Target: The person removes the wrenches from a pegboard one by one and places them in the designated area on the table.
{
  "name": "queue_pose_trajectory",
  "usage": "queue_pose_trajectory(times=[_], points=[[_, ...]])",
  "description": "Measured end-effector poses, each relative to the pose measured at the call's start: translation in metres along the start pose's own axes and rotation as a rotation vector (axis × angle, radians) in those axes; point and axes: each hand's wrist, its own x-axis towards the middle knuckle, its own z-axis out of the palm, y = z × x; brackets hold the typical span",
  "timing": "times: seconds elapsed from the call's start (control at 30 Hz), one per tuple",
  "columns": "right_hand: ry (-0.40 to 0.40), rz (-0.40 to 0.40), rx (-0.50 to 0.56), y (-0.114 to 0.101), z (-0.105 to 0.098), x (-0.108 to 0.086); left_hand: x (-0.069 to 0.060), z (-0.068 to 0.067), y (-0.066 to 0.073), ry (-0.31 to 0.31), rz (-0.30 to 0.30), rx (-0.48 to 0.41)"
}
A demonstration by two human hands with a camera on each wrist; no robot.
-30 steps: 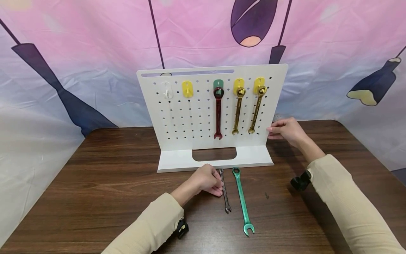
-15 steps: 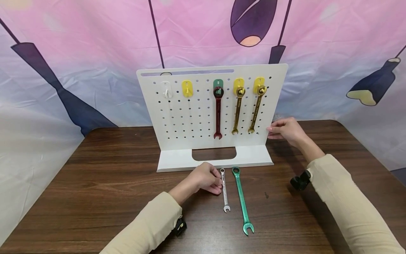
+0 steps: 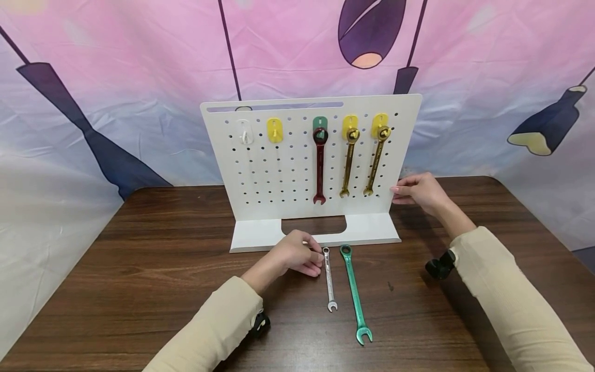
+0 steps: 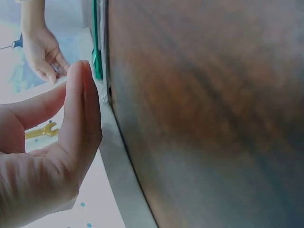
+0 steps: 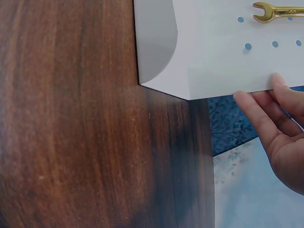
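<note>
A small silver combination wrench [image 3: 329,279] lies on the table in front of the pegboard. My left hand [image 3: 298,253] is just left of its ring end, fingers bent and holding nothing. In the left wrist view, its fingers [image 4: 80,109] appear apart from the wrench. To the right lies a longer green ratcheting wrench [image 3: 355,294]. My right hand [image 3: 422,192] pinches the right edge of the white pegboard [image 3: 269,181], its thumb on the front face in the right wrist view. A red wrench [image 3: 319,170] and two gold wrenches [image 3: 349,165] hang from hooks there.
A white hook [image 3: 244,133] and a yellow hook [image 3: 275,132] on the board's left side hold nothing. The board's base [image 3: 257,235] rests on the brown wooden table [image 3: 162,268]. A patterned cloth [image 3: 153,62] hangs behind.
The silver wrench has turned slightly and lies flat. My left hand has let go of it and drawn back a little, left and toward the board. The right hand stays on the board's edge.
</note>
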Motion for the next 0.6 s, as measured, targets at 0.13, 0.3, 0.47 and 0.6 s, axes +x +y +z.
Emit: queue_pose_trajectory(times=[0.13, 0.3, 0.47, 0.6], points=[[-0.001, -0.002, 0.027, -0.001, -0.001, 0.0, 0.001, -0.006, 0.003, 0.01, 0.024, 0.001], [-0.004, 0.0, 0.044, -0.001, -0.002, -0.001, 0.003, -0.013, 0.006, 0.027, 0.047, 0.016], [-0.006, 0.006, 0.038, -0.001, -0.002, -0.001, 0.004, -0.02, 0.008, 0.044, 0.076, 0.03], [-0.007, 0.008, 0.037, -0.002, -0.001, -0.001, 0.006, -0.026, 0.009, 0.063, 0.106, 0.05]])
